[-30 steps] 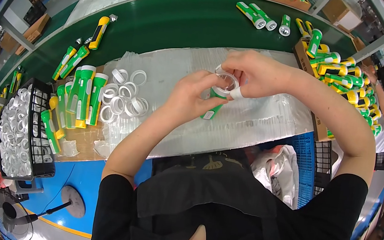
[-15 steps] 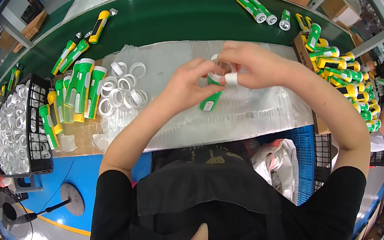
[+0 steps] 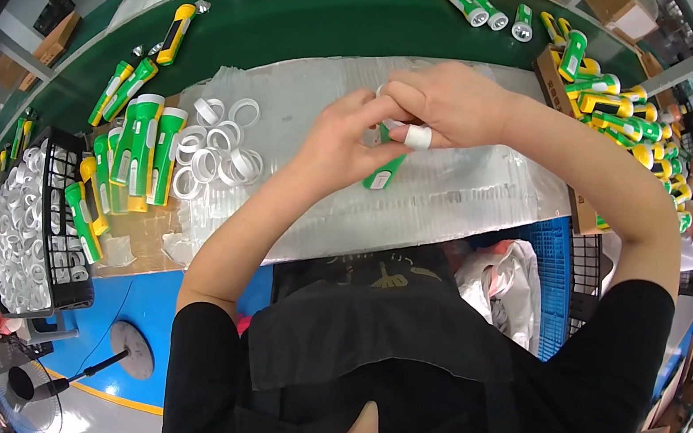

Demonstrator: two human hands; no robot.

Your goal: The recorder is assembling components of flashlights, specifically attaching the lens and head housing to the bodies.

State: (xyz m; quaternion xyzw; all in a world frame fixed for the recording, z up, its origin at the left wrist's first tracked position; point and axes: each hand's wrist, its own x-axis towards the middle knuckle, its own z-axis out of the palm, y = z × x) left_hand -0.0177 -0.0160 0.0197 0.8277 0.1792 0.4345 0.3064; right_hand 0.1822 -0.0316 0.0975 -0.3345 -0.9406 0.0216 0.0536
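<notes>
A green flashlight [image 3: 385, 171] is tilted over the plastic-covered work surface, its head end up between my hands. My left hand [image 3: 347, 139] grips it just below the head, thumb along the near side. Curled over the head end are the fingers of my right hand [image 3: 445, 106], which hide most of the flashlight's head. White tape [image 3: 418, 137] wraps one right finger. Left of my hands lies a loose pile of white rings [image 3: 209, 162]. Beyond that pile, several green flashlights with white heads [image 3: 143, 146] stand close together.
A black crate [image 3: 61, 237] full of white rings stands at the left. On the right, a cardboard box [image 3: 554, 86] is heaped with green and yellow flashlights [image 3: 609, 105]. More flashlights [image 3: 461, 2] lie on the green bench [image 3: 303, 26]. A person in white works at far right.
My right fingers have closed over the flashlight's head, covering the rim that showed between my hands before. The whole view has shifted slightly.
</notes>
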